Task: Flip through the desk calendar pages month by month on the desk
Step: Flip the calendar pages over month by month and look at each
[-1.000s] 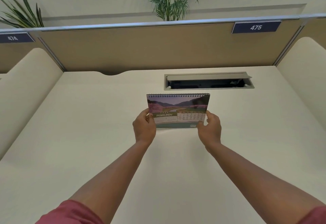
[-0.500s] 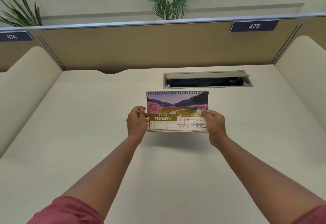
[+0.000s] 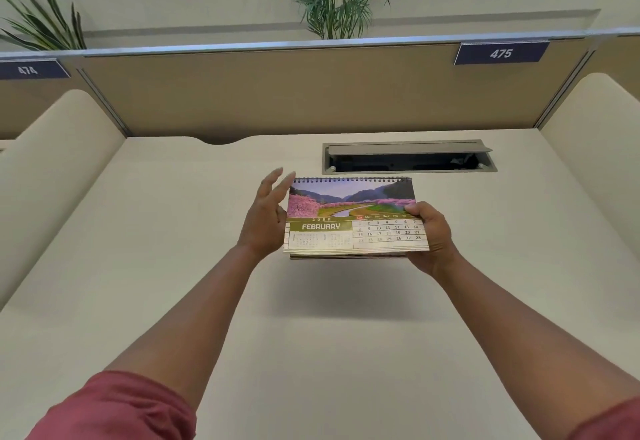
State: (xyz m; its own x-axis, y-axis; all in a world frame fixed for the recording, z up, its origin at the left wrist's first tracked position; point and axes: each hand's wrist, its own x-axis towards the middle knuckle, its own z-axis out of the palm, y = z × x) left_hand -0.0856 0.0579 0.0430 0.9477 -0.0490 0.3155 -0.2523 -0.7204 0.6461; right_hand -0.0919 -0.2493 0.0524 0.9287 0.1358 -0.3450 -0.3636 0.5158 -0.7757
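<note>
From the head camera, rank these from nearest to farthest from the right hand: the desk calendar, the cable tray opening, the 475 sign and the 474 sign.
1. Desk calendar: held in the right hand at its right edge.
2. Cable tray opening: set in the desk just behind the calendar.
3. 475 sign: on the partition, up and to the right.
4. 474 sign: far left on the partition.

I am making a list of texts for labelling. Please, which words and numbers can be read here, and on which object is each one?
"FEBRUARY": desk calendar, green band.
"2026": above it, faint.
"1" to "28": its date grid; some dates are blurred.
Weekday names: too small to read surely.
Two small month grids: unreadable.
"475": right blue sign on the partition.
"474": left blue sign, blurred.
</note>
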